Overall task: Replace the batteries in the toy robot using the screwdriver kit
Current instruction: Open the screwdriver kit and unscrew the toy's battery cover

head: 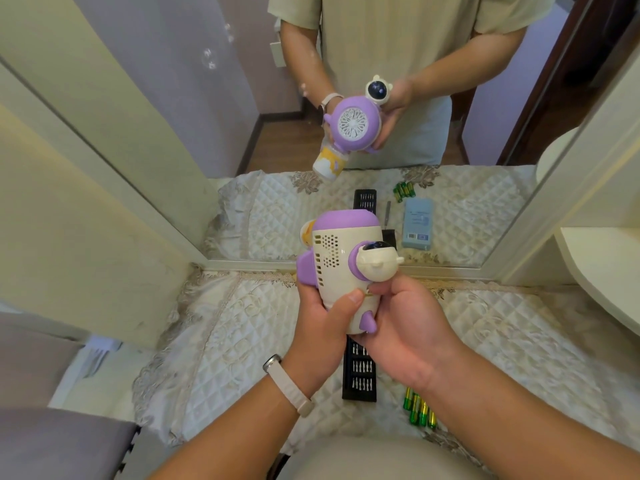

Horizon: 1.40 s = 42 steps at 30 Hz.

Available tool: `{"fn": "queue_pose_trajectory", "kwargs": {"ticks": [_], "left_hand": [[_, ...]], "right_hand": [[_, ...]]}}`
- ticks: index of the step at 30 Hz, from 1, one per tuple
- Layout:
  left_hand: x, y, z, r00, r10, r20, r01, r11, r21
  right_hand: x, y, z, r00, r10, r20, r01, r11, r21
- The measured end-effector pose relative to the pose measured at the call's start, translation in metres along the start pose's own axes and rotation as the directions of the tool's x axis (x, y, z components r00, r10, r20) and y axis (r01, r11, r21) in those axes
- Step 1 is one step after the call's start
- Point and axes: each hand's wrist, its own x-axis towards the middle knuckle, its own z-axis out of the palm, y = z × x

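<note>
Left hand [322, 317] and right hand [405, 327] both clamp toy robot [339, 258]; roll it slowly to bring its underside up.

Bit tray [359, 375] — half hidden, batteries [422, 414] partly covered

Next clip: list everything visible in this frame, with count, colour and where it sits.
toy robot: one, purple and cream, held up in front of the mirror
bit tray: one, black, on the cloth below the hands
batteries: about four, green and yellow, on the cloth right of the bit tray
box: one, blue-grey, seen only as a reflection
mirror: one, cream frame, at the back of the table
cloth: one, cream, quilted, covering the table
seat: one, grey, lower left
watch: one, cream strap, on the left wrist
left hand: grips the toy robot's body
right hand: grips the toy robot below its head
</note>
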Motion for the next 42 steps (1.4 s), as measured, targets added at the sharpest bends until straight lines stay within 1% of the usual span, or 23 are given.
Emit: {"fn": "queue_pose_trajectory", "kwargs": {"ticks": [3,6,13,18,20,23,24,27,29,32,35,39,42], "left_hand": [[-0.001,-0.003,0.0,1.0,-0.004,-0.02,0.004,1.0,-0.004],[-0.002,-0.004,-0.001,0.999,-0.008,-0.036,0.008,1.0,-0.002],[-0.007,0.003,-0.014,0.996,-0.015,-0.086,0.015,1.0,-0.006],[-0.007,0.005,-0.031,0.992,-0.031,-0.12,0.026,0.999,-0.041],[-0.004,0.006,-0.038,0.987,-0.048,-0.153,0.035,0.996,-0.082],[0.002,0.009,-0.047,0.975,-0.086,-0.207,0.055,0.986,-0.155],[0.005,0.01,-0.05,0.971,-0.101,-0.215,0.063,0.982,-0.177],[0.015,0.009,-0.06,0.965,-0.143,-0.221,0.093,0.97,-0.223],[0.021,0.005,-0.07,0.961,-0.151,-0.233,0.104,0.974,-0.2],[0.027,0.002,-0.089,0.962,-0.124,-0.243,0.098,0.988,-0.118],[0.033,-0.002,-0.108,0.97,-0.104,-0.218,0.087,0.992,-0.09],[0.042,-0.006,-0.134,0.975,-0.14,-0.17,0.115,0.982,-0.148],[0.048,-0.011,-0.149,0.98,-0.168,-0.11,0.146,0.972,-0.185]], "right_hand": [[0.002,-0.002,0.001,0.998,0.024,-0.052,-0.023,1.0,0.02],[0.003,-0.006,0.004,0.997,0.042,-0.068,-0.043,0.999,-0.003],[0.018,0.006,0.015,0.98,0.097,-0.171,-0.109,0.992,-0.058],[0.02,0.015,0.028,0.991,0.101,-0.087,-0.108,0.991,-0.075],[0.025,0.02,0.036,0.992,0.091,-0.09,-0.101,0.988,-0.12],[0.034,0.031,0.048,0.985,0.065,-0.158,-0.094,0.979,-0.182],[0.037,0.034,0.054,0.98,0.05,-0.195,-0.086,0.98,-0.179],[0.045,0.043,0.067,0.963,0.048,-0.267,-0.077,0.992,-0.098],[0.048,0.048,0.074,0.958,0.062,-0.281,-0.08,0.995,-0.051],[0.051,0.061,0.08,0.948,0.084,-0.306,-0.097,0.995,-0.026],[0.051,0.073,0.087,0.951,0.096,-0.293,-0.103,0.995,-0.01],[0.057,0.09,0.088,0.953,0.13,-0.274,-0.101,0.988,0.115],[0.062,0.104,0.084,0.931,0.111,-0.347,-0.083,0.992,0.094]]}}
